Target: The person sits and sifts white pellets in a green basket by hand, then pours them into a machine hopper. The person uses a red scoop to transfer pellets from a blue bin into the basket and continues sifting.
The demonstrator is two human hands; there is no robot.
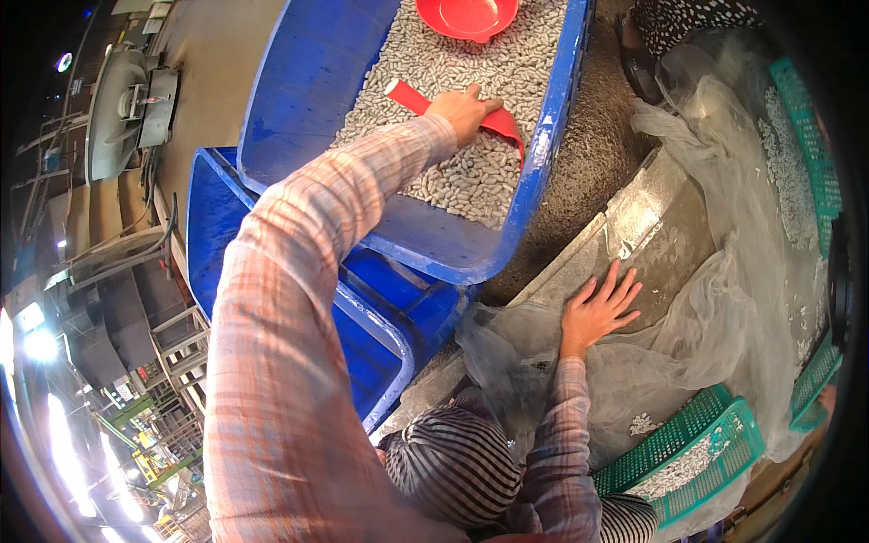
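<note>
Fingers of left hand (463,110) grip red scoop (453,110) underneath — right hand (599,310) flat, empty.

Left arm: extended far forward and up across the view, plaid sleeve to the wrist. Left hand (466,110) palm down, knuckles up, fingers curled in a closed grip around something it holds.

Right arm: bent, forearm pointing forward, same plaid sleeve. Right hand (597,306) flat, palm down, fingers spread and straight, pressing on a surface; nothing in its grip. Hands well apart.
</note>
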